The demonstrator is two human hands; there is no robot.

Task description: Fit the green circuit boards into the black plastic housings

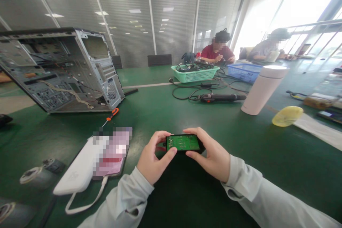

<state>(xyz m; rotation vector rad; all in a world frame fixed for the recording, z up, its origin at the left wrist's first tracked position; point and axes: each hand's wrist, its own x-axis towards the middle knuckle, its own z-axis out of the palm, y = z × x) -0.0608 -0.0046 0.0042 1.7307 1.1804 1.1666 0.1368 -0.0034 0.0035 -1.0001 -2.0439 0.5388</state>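
Between my two hands is a green circuit board (184,143) set in a black housing, its flat green face turned up toward me. My left hand (156,156) grips the left end, thumb along the near edge and fingers behind. The right end sits in my right hand (210,151), with the thumb at the near edge and the index finger across the far edge. To the left of my hands lie a phone (113,155) and a white power bank (82,167), with a white cable (87,208) looping from the phone's lower end. An orange-handled screwdriver (113,114) lies beyond them.
An opened computer case (77,74) stands at the left. Metal cylinders (37,177) lie at the lower left. Farther off are a green basket (195,74) of cables, a blue basket (243,72), a black electric screwdriver (221,98), a pink bottle (263,91) and a yellow object (287,115). Two people sit beyond.
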